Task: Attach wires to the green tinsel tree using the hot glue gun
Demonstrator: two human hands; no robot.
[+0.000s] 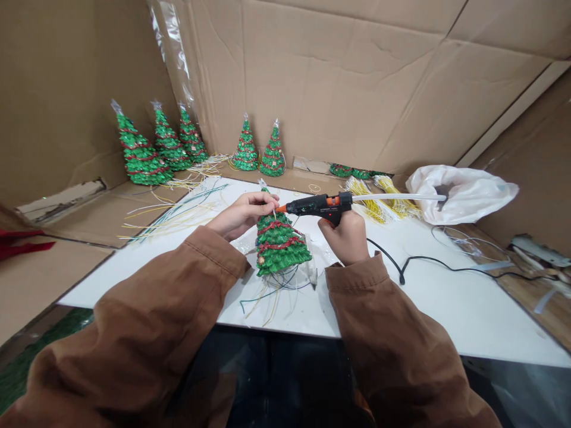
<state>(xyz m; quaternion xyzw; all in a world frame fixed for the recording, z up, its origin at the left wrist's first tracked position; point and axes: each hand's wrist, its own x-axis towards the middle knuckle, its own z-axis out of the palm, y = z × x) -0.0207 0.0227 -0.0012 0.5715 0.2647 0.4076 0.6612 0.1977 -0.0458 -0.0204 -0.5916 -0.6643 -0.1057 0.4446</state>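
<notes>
A small green Christmas tree figurine (283, 246) with red garlands stands on the white board in front of me, tilted a little. My left hand (250, 211) is closed around its upper part, thumb and fingers pinched near the top. What lies between the fingertips is partly hidden. In my right hand (350, 235) is a black hot glue gun (319, 207), its orange nozzle pointing left and meeting the tree beside my left fingertips. A long clear glue stick (397, 197) sticks out of its back. Loose thin wires (270, 294) trail from under the tree's base.
Finished-looking trees (141, 151) stand along the cardboard walls at the back and left. Loose yellow and green wires (173, 217) lie at left. Bundled yellow wires (375, 199) and a white plastic bag (464, 193) sit back right. A black cord (446, 264) crosses the white board (428, 315).
</notes>
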